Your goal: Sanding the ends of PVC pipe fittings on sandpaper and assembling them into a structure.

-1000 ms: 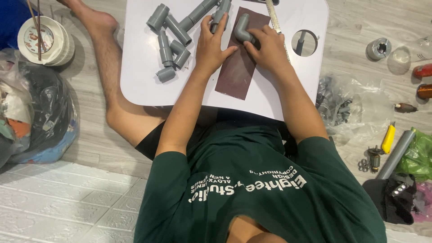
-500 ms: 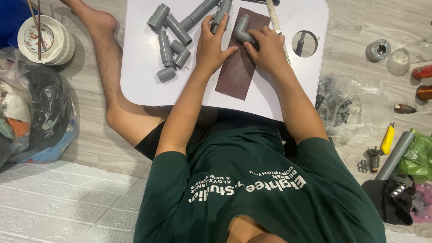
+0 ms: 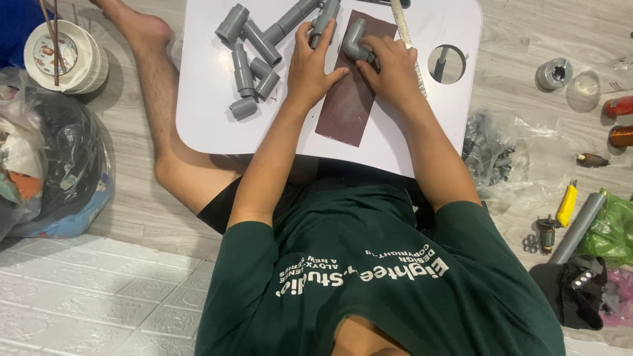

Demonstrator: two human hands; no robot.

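1. Pressing a grey elbow fitting (image 3: 355,39) down on the dark red-brown sandpaper sheet (image 3: 349,99), your right hand (image 3: 394,69) is closed around it, the fitting's end face against the abrasive near the sheet's far end.
2. Your left hand (image 3: 310,69) lies flat, palm on the sheet's left edge to pin it, while its fingers curl about a short grey pipe piece (image 3: 321,25) just beyond.
3. Both lie on the white worktop (image 3: 204,99) across your lap; the elbow is the only piece on the sandpaper, so I judge the sanding of it to be under way, not finished.
4. Left of your hands, a cluster of grey pipe couplings and stubs (image 3: 249,62) waits on the worktop; whether any are already sanded, you cannot tell from here.
5. A clear bag of more grey fittings (image 3: 491,155) sits on the floor to your right, so plenty looks left.
6. A ruler (image 3: 405,33) lies beside the sheet.
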